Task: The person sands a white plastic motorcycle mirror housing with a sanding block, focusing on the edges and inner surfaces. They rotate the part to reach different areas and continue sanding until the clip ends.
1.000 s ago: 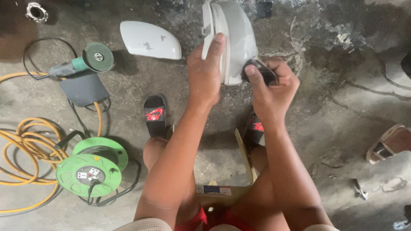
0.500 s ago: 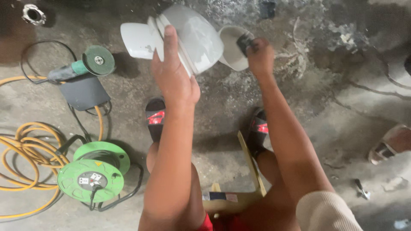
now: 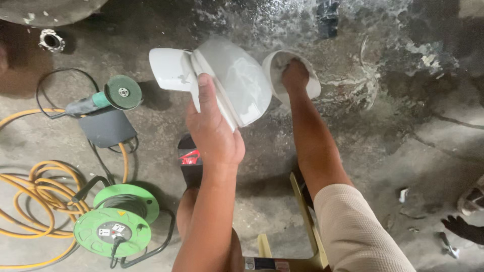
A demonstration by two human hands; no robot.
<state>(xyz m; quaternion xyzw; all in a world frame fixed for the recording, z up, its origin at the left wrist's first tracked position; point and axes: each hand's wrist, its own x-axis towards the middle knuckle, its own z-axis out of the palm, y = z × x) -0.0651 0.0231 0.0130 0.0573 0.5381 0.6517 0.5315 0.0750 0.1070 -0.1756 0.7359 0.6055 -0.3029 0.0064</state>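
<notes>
My left hand (image 3: 214, 133) grips the edge of a white moulded shell (image 3: 237, 80) and holds it up, tilted, above the concrete floor. Behind it on the floor lies a second white moulded piece (image 3: 169, 69). My right hand (image 3: 295, 75) reaches forward into a white bowl (image 3: 312, 88) on the floor, fingers curled down inside it; whatever is in them is hidden. My feet in black sandals with red marks (image 3: 190, 160) rest below the shell.
A green angle grinder (image 3: 108, 98) lies on a dark pad (image 3: 107, 128) at left. A green cable reel (image 3: 115, 224) and coiled yellow cable (image 3: 27, 201) sit lower left. A wooden stool edge (image 3: 302, 216) is under me. Another person's dark hand (image 3: 464, 229) shows at far right.
The white shell moved left and turned flatter in my left hand. My right hand left the shell and reached forward into the white bowl.
</notes>
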